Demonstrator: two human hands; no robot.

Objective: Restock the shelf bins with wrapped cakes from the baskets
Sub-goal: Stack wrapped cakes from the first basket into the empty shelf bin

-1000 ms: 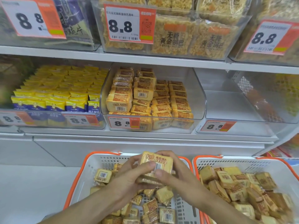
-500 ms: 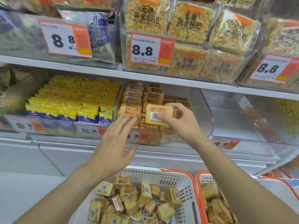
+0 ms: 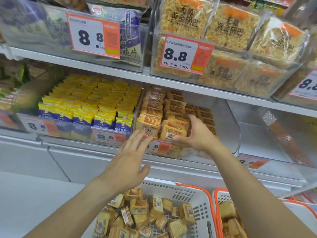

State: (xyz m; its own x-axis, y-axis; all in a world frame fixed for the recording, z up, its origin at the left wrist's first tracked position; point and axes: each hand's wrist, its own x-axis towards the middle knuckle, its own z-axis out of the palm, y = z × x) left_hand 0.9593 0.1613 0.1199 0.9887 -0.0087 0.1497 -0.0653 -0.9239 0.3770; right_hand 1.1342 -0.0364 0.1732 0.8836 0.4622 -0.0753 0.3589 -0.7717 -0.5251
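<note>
- Shop shelving fills the view: clear bins with price tags sit in two tiers, two baskets stand below the lower shelf (image 3: 103, 152).
- At the lower shelf's left end, a bin of yellow packs (image 3: 89, 107) is full to its front wall.
- Just right of it, the cake bin (image 3: 228, 124) holds wrapped cakes (image 3: 173, 109) stacked in rows, high on its left side, lower toward its right wall.
- Left hand (image 3: 127, 165) hovers in front of that bin's front edge, fingers straight and spread, holding nothing.
- Right hand (image 3: 195, 134) reaches over the front edge, thumb and fingers curled round the front cake (image 3: 171, 131), which sits on the front row beside its neighbour.
- Further right, the end bin (image 3: 274, 134) looks bare inside.
- Below, the left basket (image 3: 193, 194) has many loose cakes; the right basket (image 3: 216, 200) is only partly in view.
- Risk, as I judge it: the front cake sits high at the edge, so letting go before it is seated could tip it over the wall and back down; a nudge could also topple the tall left stack.
</note>
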